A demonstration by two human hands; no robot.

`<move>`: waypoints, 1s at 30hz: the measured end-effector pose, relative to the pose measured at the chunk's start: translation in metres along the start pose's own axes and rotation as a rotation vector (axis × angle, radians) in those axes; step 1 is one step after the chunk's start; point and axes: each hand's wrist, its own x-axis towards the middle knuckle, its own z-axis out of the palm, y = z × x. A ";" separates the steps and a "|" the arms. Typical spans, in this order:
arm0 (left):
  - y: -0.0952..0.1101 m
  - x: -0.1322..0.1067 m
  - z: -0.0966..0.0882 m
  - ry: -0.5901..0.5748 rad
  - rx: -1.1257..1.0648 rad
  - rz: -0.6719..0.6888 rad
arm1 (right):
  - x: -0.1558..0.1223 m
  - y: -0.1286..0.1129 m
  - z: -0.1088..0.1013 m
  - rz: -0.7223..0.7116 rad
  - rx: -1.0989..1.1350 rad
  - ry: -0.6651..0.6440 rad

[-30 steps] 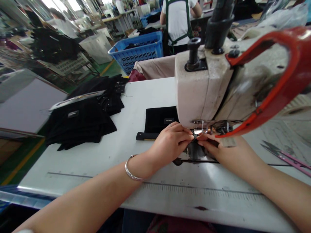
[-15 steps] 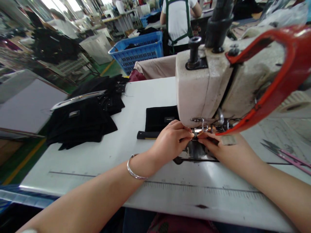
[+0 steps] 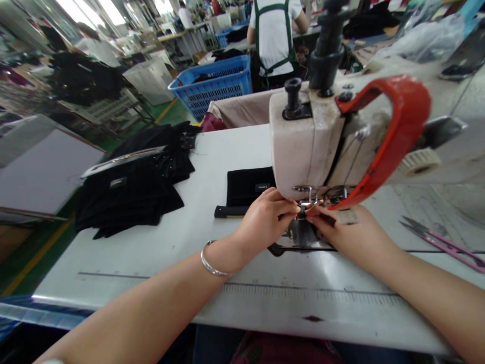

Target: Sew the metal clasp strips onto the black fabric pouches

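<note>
In the head view, the left hand (image 3: pixel 265 217) and right hand (image 3: pixel 346 230) face each other, fingertips close together by the presser foot of the sewing machine (image 3: pixel 292 149). Both sets of fingers are bent inward; whether they grip anything cannot be told. A labelled black fabric panel (image 3: pixel 246 184) lies just beyond the left fingers, a black strip (image 3: pixel 227 212) beside them, and pink-handled thread snips (image 3: pixel 449 245) well right of the right fingers.

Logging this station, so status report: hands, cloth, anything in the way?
Left hand, right hand: fingertips close together at sewing machine. Labelled black cloth: partly hidden by left hand. Red curved bar: overlaps right hand in view.
</note>
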 end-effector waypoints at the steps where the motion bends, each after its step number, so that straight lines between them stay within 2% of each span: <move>1: 0.000 0.001 -0.001 -0.013 -0.002 -0.005 | 0.000 0.000 0.001 0.002 0.007 0.003; 10: -0.001 0.000 0.001 0.027 0.023 -0.014 | 0.001 -0.006 0.002 0.074 0.080 0.016; 19: -0.009 -0.007 0.000 0.042 0.097 -0.010 | 0.004 -0.017 0.002 0.054 0.020 0.089; 26: -0.013 0.000 0.001 0.040 0.128 -0.040 | 0.002 -0.012 0.003 -0.014 0.019 0.157; 28: -0.006 0.001 -0.004 -0.013 0.150 -0.049 | 0.001 -0.012 0.001 -0.051 0.042 0.196; 30: 0.008 -0.007 -0.013 -0.139 0.206 -0.040 | -0.003 -0.012 -0.001 -0.091 0.083 0.247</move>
